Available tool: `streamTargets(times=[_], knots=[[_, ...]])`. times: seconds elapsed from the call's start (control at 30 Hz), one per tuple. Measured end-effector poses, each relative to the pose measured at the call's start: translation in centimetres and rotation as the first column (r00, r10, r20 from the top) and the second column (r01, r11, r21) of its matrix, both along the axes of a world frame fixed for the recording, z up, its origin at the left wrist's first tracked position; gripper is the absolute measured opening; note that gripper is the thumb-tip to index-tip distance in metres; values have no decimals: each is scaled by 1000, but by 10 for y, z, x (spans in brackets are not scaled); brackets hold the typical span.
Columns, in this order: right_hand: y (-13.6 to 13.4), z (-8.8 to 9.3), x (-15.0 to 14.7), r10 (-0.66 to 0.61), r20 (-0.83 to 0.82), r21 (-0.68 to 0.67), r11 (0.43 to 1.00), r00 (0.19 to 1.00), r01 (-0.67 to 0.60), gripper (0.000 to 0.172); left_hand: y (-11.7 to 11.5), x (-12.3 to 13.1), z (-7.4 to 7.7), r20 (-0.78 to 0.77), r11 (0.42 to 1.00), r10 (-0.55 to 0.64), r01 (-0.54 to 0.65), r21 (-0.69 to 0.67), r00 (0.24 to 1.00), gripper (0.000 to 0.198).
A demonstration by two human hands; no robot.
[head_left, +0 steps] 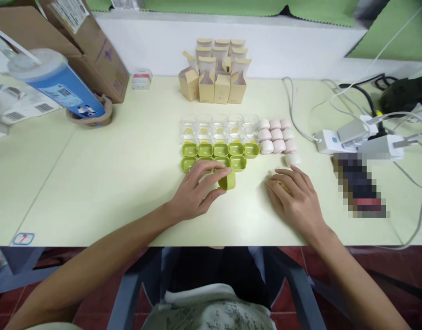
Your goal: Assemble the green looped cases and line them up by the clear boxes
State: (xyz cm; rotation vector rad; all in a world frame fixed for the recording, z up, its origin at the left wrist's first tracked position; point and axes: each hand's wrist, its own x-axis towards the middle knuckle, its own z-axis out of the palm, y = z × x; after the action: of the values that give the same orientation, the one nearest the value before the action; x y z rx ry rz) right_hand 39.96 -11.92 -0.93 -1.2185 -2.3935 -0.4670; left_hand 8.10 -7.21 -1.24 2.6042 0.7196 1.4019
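Observation:
My left hand (192,192) pinches a small green cup (227,181), tipped on its side, between thumb and fingers. Just beyond it, two rows of matching green cups (221,149) sit on the table, the nearer row partly covered by my fingers. Behind those stands a row of clear plastic cups (204,128) with yellow prints. My right hand (298,197) rests low with curled fingers over a small thing showing yellow (283,186), mostly hidden. Above that hand lies a single white rounded piece (293,159), apart from a block of pale pink and white pieces (276,134).
Open tan cardboard boxes (222,89) stand by the wall. A blue tumbler (69,87) and a large carton (104,59) are at left. White chargers on a power strip (334,141), loose cables and a blurred-out dark object (360,185) occupy the right. The table's front edge (94,245) runs near my forearms.

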Motion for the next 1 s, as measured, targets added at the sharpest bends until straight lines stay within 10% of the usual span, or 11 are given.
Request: streamTargets(times=[0.17,0.67,0.87,1.0], knots=[[-9,-4,3,-112,-45,-55,992,993,109,25,0,2,0,-20,999,-30,30,26,999,53],[-13,18,-19,82,-212,-48,994,974,-95,52,-3,4,-6,8,992,-102,103,-67,995,74],[-8,33,-57,249,-263,-178,937,932,-301,12,-6,5,-6,-10,985,-169,169,-33,986,64],[4,29,-41,124,-211,-87,986,970,-145,9,0,-2,-2,15,994,106,-106,-32,994,45]])
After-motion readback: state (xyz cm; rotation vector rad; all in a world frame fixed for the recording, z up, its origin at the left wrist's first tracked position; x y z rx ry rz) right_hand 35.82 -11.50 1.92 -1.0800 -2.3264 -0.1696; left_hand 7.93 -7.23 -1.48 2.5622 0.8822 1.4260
